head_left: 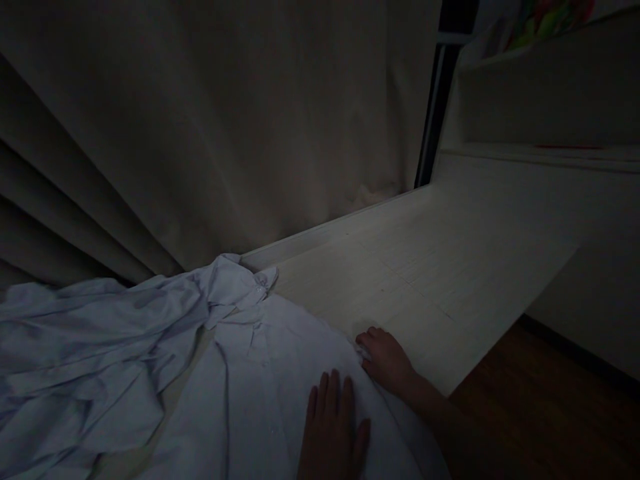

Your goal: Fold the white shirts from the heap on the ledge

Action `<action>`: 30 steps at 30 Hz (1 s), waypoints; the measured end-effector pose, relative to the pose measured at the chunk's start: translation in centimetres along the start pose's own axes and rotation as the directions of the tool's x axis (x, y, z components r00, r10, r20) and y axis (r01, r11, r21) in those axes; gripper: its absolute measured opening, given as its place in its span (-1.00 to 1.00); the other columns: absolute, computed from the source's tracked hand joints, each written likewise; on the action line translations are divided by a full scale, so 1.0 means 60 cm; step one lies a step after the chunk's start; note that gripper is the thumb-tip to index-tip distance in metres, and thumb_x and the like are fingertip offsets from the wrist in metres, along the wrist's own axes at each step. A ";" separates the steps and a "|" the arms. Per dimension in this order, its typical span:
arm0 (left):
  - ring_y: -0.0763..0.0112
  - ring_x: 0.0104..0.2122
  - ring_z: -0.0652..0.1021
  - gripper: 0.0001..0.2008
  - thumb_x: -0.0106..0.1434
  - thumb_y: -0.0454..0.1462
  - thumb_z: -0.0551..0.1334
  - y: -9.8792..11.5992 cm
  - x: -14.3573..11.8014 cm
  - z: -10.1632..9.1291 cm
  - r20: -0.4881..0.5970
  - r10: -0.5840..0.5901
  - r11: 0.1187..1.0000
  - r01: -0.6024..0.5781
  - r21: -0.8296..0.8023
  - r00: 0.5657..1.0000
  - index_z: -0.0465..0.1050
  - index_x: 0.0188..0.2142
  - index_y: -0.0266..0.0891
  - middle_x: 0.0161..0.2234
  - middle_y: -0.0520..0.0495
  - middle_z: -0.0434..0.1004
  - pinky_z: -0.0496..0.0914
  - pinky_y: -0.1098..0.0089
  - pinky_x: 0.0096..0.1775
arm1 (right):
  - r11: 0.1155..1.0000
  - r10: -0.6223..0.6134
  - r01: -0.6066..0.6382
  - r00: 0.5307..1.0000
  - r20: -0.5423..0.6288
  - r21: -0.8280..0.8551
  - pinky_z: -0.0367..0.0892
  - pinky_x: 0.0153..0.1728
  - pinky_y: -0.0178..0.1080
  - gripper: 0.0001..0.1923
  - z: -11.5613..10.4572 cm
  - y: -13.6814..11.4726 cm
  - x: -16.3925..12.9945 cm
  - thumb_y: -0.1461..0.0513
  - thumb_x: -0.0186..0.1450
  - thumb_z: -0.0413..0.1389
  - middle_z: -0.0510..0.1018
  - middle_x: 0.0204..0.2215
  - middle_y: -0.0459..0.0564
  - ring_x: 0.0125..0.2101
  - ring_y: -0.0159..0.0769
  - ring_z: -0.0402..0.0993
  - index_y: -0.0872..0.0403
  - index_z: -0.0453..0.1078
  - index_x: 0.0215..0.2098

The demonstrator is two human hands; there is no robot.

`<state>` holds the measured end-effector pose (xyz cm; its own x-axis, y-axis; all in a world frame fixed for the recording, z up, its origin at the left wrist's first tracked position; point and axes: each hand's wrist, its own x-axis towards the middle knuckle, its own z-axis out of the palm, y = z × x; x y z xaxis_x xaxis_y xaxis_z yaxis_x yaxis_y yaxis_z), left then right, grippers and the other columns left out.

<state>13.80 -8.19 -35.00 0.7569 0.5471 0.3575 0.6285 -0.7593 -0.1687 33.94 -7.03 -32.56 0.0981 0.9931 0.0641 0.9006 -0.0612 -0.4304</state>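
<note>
The pale blue dress shirt (250, 373) lies rumpled, collar up, on the white platform (425, 267). The left hand (333, 430) presses flat, fingers spread; the right hand (387, 360) pinches its edge.

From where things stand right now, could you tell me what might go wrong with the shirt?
1. The right hand grips the shirt edge near the table corner; a pull may drag it off.
2. The left hand lies flat, possibly pressing in creases.
3. The dim light may hide wrinkles.
</note>
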 end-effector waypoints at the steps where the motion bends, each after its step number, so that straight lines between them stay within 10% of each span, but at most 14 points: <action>1: 0.04 0.13 0.35 -0.44 0.23 -0.05 0.06 0.000 -0.001 0.003 0.020 -0.013 1.000 0.013 -0.003 1.000 0.18 0.17 -0.23 0.15 -0.27 0.33 0.40 0.07 0.02 | 1.000 0.000 0.000 1.000 -0.007 -0.011 0.16 -0.11 -0.22 -0.69 0.000 -0.002 0.004 0.28 0.14 0.06 0.44 -0.20 0.07 -0.16 -0.18 0.32 0.06 0.38 -0.12; 18: -0.08 0.22 0.16 -0.37 0.24 -0.04 0.03 0.012 -0.004 -0.005 0.118 -0.059 0.993 0.070 -0.097 0.991 -0.02 0.26 -0.17 0.24 -0.29 0.12 0.28 -0.09 0.09 | 0.966 -0.019 0.013 1.000 0.017 0.259 0.21 -0.30 -0.33 -0.74 -0.044 0.060 0.045 0.25 0.21 0.01 0.52 -0.32 -0.02 -0.35 -0.35 0.39 0.06 0.42 -0.16; 30: -0.14 0.24 0.08 -0.27 0.16 -0.02 0.11 0.113 0.024 -0.010 0.279 -0.060 0.924 0.159 -0.347 0.959 0.02 0.25 -0.28 0.27 -0.34 0.01 0.25 -0.12 0.14 | 0.972 -0.083 0.066 0.994 0.069 0.225 0.18 -0.32 -0.34 -0.72 -0.033 0.045 0.061 0.29 0.13 0.08 0.50 -0.36 -0.06 -0.37 -0.37 0.37 0.06 0.42 -0.17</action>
<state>19.05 -12.75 -35.09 0.7374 0.6684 0.0970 0.6391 -0.7370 0.2197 37.56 -3.76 -31.71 -0.0068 0.9993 0.0377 0.7865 0.0286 -0.6169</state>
